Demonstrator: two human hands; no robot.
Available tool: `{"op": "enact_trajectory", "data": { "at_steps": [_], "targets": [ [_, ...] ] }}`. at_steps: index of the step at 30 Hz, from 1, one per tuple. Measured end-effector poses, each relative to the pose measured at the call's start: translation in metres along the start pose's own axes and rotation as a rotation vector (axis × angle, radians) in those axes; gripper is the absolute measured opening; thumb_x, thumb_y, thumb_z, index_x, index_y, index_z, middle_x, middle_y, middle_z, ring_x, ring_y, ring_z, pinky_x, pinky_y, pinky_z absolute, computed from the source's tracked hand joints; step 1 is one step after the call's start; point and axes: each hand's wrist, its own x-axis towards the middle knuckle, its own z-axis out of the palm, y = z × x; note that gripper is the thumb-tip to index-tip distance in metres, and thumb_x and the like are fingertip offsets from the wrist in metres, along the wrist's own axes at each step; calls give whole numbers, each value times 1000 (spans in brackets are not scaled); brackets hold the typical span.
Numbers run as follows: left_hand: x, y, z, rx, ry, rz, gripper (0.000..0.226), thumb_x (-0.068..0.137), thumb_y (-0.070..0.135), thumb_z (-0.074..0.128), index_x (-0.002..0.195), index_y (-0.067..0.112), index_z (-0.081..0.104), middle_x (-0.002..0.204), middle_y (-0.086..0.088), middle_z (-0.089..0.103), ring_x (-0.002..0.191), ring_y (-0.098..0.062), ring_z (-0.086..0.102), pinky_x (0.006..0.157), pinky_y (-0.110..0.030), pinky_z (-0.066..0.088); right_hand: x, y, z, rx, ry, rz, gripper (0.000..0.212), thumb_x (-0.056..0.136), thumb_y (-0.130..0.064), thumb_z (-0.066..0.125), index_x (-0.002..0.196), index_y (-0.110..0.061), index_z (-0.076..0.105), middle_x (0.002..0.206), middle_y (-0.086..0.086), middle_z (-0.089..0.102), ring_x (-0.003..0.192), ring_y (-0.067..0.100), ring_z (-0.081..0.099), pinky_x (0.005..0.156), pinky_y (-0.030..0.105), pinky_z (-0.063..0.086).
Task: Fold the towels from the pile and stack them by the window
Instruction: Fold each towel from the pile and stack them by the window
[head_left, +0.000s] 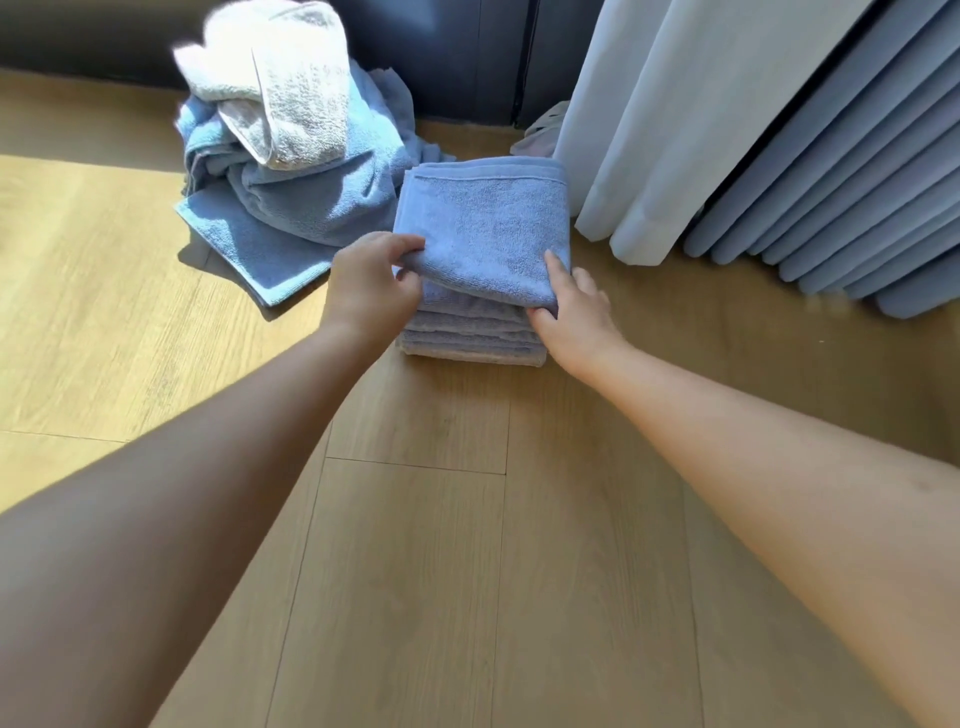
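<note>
Two hands meet at a folded blue towel lying on top of a neat stack of folded towels, just above the centre of the frame on the wooden floor. Its nap is soft and its hem runs along the far edge. To the upper left slumps the unfolded pile, blue with a white towel on top. Curtains hang at the upper right, close beside the stack. The left hand pinches the towel's near left corner; the right hand grips the near right corner, thumb on top.
</note>
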Motion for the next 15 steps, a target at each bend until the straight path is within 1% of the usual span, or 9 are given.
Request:
{"op": "enact_trajectory", "data": {
  "at_steps": [1, 2, 5, 7, 9, 10, 12, 13, 15],
  "targets": [
    [0, -2, 0, 95, -51, 49, 45, 82, -1, 48, 125, 6, 56, 122, -12, 57, 111, -26, 53, 93, -23, 37, -2, 1, 0, -48, 11, -2, 63, 95, -28, 39, 148, -30, 5, 151, 5, 19, 131, 27, 27, 108, 39, 27],
    [0, -7, 2, 190, -132, 51, 48, 83, 0, 48, 131, 7, 50, 128, -13, 52, 117, -28, 48, 97, -28, 36, -4, 2, 1, -108, 13, -1, 63, 95, -28, 37, 148, -31, 3, 152, 5, 17, 132, 28, 25, 108, 41, 27],
    [-5, -28, 8, 355, -366, -114, 67, 85, 7, 49, 146, 15, 23, 144, -12, 32, 130, -29, 35, 105, -38, 35, -15, 0, 3, -279, -12, 28, 71, 93, -25, 41, 148, -31, -3, 156, 8, 0, 141, 28, 9, 111, 43, 18],
    [-12, -38, 9, 347, -418, -200, 73, 87, 11, 47, 149, 19, 8, 150, -11, 22, 135, -28, 28, 109, -42, 31, -21, -4, 3, -330, -3, 29, 77, 89, -25, 46, 148, -29, -2, 156, 9, -6, 143, 27, 1, 113, 45, 12],
    [-16, -42, 5, 364, -410, -216, 74, 88, 13, 46, 149, 20, 5, 154, -9, 16, 138, -27, 24, 109, -43, 31, -23, -9, 1, -356, 45, -8, 76, 86, -28, 48, 148, -26, 3, 156, 9, -6, 143, 26, -2, 113, 44, 10],
    [-16, -42, 2, 393, -385, -207, 74, 88, 14, 46, 149, 19, 5, 154, -8, 16, 138, -27, 25, 107, -43, 32, -22, -13, 1, -367, 83, -45, 73, 86, -29, 48, 148, -24, 9, 156, 9, -2, 143, 25, 0, 112, 43, 10],
    [-11, -40, -7, 435, -282, -164, 69, 89, 16, 47, 148, 16, 10, 152, -8, 21, 136, -28, 27, 104, -44, 33, -20, -21, 0, -348, 182, -166, 64, 84, -28, 48, 143, -19, 27, 153, 13, 15, 140, 27, 12, 108, 40, 11],
    [-8, -40, -12, 441, -218, -136, 67, 90, 17, 47, 148, 15, 13, 151, -9, 24, 135, -29, 29, 104, -43, 32, -18, -27, 1, -314, 238, -243, 58, 82, -28, 48, 138, -16, 37, 147, 15, 27, 136, 30, 23, 105, 39, 12],
    [-2, -40, -21, 460, -109, -88, 63, 91, 21, 48, 147, 13, 19, 149, -8, 28, 133, -28, 31, 103, -43, 31, -14, -40, 10, -277, 337, -402, 51, 74, -29, 46, 121, -11, 55, 126, 18, 51, 120, 33, 43, 95, 38, 17]
  ]
}}
